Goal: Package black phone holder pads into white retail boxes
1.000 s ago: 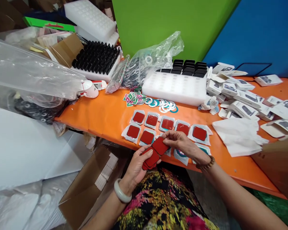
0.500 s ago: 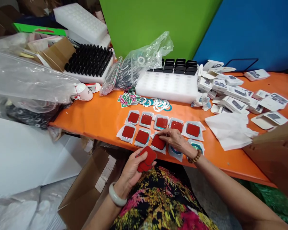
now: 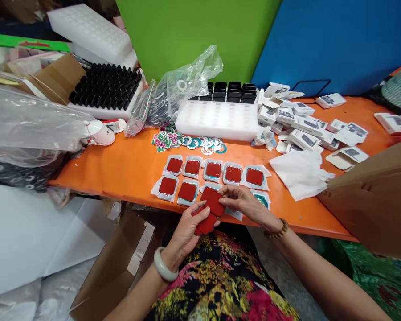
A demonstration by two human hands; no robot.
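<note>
My left hand (image 3: 186, 229) holds a small stack of red square pads (image 3: 205, 224) just off the near edge of the orange table (image 3: 130, 167). My right hand (image 3: 242, 203) pinches one red pad (image 3: 215, 203) by its corner, right above that stack. Behind the hands, two rows of red pads on clear packets (image 3: 214, 171) lie flat on the table. One packet with a teal ring (image 3: 262, 199) shows just right of my right hand.
A white foam tray (image 3: 217, 120) with black parts stands behind the rows, with loose rings and green stickers (image 3: 187, 141) before it. Small white boxes (image 3: 304, 133) and white paper (image 3: 299, 171) lie right. Plastic bags and another black-part tray (image 3: 105, 91) sit left. Cardboard boxes flank my lap.
My right hand laid a red pad on a packet in the near row, then came back to the stack and now pinches another pad. The view shifted right.
</note>
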